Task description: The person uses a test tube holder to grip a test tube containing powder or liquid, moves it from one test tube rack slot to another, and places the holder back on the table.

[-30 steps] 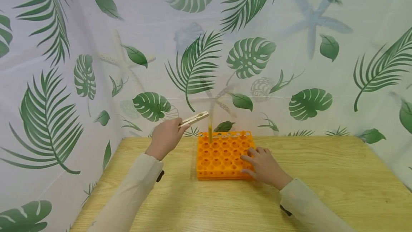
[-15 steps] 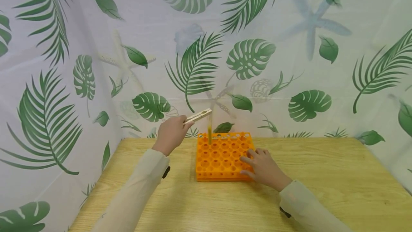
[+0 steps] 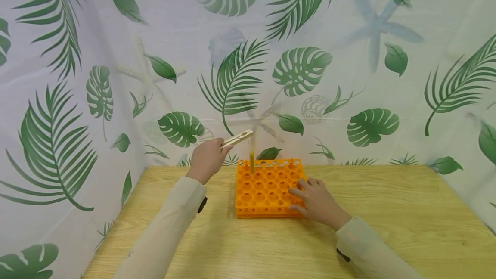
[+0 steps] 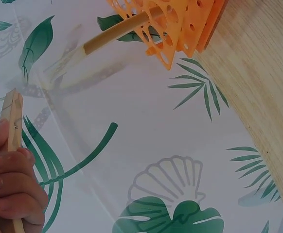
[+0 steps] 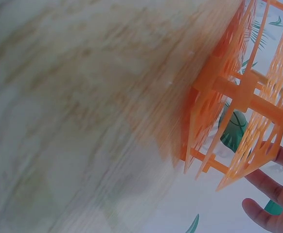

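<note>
My left hand [image 3: 208, 158] grips a wooden test tube clamp [image 3: 238, 138], its tip pointing up and right. A glass test tube [image 3: 252, 162] with yellow liquid stands in a back-left hole of the orange test tube rack [image 3: 267, 210]. In the head view the clamp's tip lies right by the tube's mouth; the left wrist view shows a gap between the clamp [image 4: 14, 111] and the tube [image 4: 110, 40]. My right hand [image 3: 319, 201] rests with spread fingers on the rack's right side. Those fingers [image 5: 264, 187] lie along its upper tier in the right wrist view.
The rack sits on a wood-grain table [image 3: 387, 210], close to its back edge. Behind and to the left hangs a pale cloth [image 3: 337, 25] printed with green leaves and starfish.
My left hand has carried the clamp slightly to the right and up, to the tube's mouth, with only a tiny shift lately. My right hand and the rack stay in place.
</note>
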Available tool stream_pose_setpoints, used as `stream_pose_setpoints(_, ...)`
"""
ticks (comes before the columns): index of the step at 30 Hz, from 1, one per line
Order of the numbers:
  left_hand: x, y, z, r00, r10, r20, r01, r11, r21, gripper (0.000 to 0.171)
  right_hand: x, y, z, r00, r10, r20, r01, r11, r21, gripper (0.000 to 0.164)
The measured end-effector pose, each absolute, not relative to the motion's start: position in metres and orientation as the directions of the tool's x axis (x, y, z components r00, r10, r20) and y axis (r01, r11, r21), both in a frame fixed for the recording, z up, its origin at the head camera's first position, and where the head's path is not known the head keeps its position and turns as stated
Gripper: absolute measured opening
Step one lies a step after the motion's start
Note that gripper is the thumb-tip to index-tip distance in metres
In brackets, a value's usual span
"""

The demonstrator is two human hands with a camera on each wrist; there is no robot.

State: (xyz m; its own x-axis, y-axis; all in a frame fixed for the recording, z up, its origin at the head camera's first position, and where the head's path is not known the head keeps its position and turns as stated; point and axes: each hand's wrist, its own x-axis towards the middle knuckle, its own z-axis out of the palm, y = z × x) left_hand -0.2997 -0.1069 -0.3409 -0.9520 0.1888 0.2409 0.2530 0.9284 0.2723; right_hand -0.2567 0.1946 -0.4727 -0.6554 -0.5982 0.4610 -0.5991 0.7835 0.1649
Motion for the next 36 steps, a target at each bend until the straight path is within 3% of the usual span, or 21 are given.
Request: stream_pose_setpoints(36, -0.319, -0.089, -0.352, -0.949, 0.161, 0.271, 0.245, 0.918, 0.312, 0.036, -0.257, 0.196, -0.474, -0.655, -0.604, 0.455, -0.605, 0.779, 0.163, 0.039)
